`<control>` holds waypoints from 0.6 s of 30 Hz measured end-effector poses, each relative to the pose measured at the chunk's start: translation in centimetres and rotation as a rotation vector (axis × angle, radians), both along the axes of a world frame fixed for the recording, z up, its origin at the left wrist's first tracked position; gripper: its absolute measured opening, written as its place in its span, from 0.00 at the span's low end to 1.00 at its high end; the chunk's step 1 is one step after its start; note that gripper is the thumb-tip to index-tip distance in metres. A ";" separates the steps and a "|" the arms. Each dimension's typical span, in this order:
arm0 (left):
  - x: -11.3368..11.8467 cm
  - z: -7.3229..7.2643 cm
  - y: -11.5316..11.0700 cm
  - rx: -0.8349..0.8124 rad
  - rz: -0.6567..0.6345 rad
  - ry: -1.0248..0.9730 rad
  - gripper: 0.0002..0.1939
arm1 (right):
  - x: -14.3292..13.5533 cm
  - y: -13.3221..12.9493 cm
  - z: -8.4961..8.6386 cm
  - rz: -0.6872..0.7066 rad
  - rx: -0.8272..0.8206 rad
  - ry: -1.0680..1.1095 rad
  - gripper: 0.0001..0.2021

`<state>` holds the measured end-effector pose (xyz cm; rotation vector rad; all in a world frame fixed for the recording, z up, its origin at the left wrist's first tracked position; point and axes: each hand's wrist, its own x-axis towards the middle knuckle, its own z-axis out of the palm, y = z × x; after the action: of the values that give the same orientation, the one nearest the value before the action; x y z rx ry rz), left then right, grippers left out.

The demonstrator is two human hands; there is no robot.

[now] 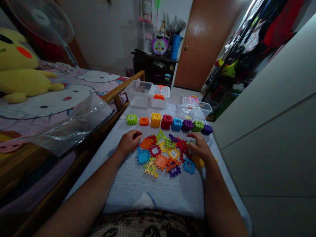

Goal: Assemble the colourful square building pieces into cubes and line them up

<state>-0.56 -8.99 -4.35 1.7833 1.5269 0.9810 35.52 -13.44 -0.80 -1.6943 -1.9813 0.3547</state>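
Note:
A loose pile of flat, notched plastic building pieces in several colours lies on the cloth-covered table. At the pile's left edge is my left hand (129, 142), fingers curled together; whatever they hold, if anything, is hidden. Below it lies a blue square piece (143, 156), with an orange piece (146, 143) close by. My right hand (199, 146) hovers over the right side, index finger stretched out and apart from the thumb. Near it are red pieces (182, 145), a yellow piece (198, 161) partly under the hand, and a blue window piece (189, 166).
Behind the pile runs a row of colour-sorted stacks, including a yellow stack (155, 120) and a red stack (167, 122). Clear plastic bins (138, 95) and a lidded box (159, 96) stand farther back. A wooden bed rail (123, 89) borders the left, a white cabinet (271, 131) the right.

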 end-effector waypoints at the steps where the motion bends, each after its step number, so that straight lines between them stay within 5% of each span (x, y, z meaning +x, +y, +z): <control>1: 0.0 0.0 0.0 0.000 0.002 -0.002 0.15 | -0.9 -0.1 0.1 0.010 0.056 0.012 0.16; 5: -0.1 0.0 0.0 0.002 -0.003 -0.011 0.15 | -5.3 -0.5 0.2 0.195 0.082 -0.066 0.14; 8: -0.1 0.0 -0.1 0.001 -0.010 -0.005 0.15 | -7.4 -0.6 -0.4 0.247 0.064 -0.164 0.23; 11: 0.0 0.1 -0.1 -0.001 -0.004 0.001 0.15 | -8.0 -0.4 -0.9 0.242 0.035 -0.237 0.32; 18: 0.1 0.4 -0.2 0.000 -0.001 -0.010 0.15 | -8.0 -0.7 -0.3 0.314 -0.003 -0.217 0.34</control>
<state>-0.41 -9.19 -3.91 1.7762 1.5194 0.9886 27.50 -14.18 -1.11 -1.4733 -2.4151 0.2913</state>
